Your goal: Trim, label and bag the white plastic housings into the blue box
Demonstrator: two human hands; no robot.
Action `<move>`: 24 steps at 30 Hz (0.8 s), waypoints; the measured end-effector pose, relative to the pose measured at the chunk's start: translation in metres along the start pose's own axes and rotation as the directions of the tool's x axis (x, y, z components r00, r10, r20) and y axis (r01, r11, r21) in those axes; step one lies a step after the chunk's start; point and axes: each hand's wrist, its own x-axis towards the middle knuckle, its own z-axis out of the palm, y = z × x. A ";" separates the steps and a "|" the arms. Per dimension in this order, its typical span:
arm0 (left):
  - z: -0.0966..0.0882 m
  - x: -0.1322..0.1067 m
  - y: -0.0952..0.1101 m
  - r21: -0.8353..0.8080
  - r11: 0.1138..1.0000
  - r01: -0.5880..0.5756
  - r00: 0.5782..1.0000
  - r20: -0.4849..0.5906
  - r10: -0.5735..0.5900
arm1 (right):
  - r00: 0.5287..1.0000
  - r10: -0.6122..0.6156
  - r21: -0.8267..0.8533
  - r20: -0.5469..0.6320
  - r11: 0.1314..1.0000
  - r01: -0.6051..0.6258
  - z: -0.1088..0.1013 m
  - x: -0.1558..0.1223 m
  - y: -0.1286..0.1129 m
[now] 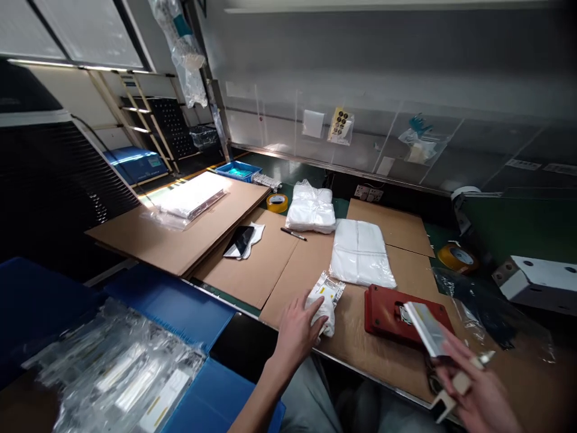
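Note:
My left hand (297, 328) is at the front edge of the bench, with its thumb and forefinger closed on a small white packet (328, 291) with yellow marks. At the right, my right hand (480, 385) holds a flat silvery-white piece (426, 328) between its fingers, tilted over a red block-like fixture (383, 313). A beige, bracket-shaped object (460, 385) is also in that hand; I cannot make out its kind. Two stacks of white bags (311, 207) lie behind the packet.
Cardboard sheets (279, 264) cover the bench. On them lie a phone (238, 242) and a black pen (294, 234). Rolls of yellow tape (276, 203) stand at the back and right. A blue bin (157, 307) at lower left holds several clear-bagged pieces (130, 367). Clear plastic (496, 313) lies right.

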 end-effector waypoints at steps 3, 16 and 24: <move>-0.007 0.029 0.006 0.050 0.997 -0.056 0.993 0.110 0.050 | 0.965 -0.007 0.098 -0.263 0.995 0.034 -0.079 0.028 -0.006; -0.056 0.096 -0.009 0.027 0.987 0.158 0.961 -0.234 -0.147 | 0.903 -0.126 -0.251 -0.412 0.968 0.020 -0.190 0.091 0.024; 0.006 0.103 0.007 -0.001 0.988 0.152 0.977 0.152 -0.150 | 0.866 -0.277 -0.595 -0.417 0.803 -0.030 -0.215 0.090 0.021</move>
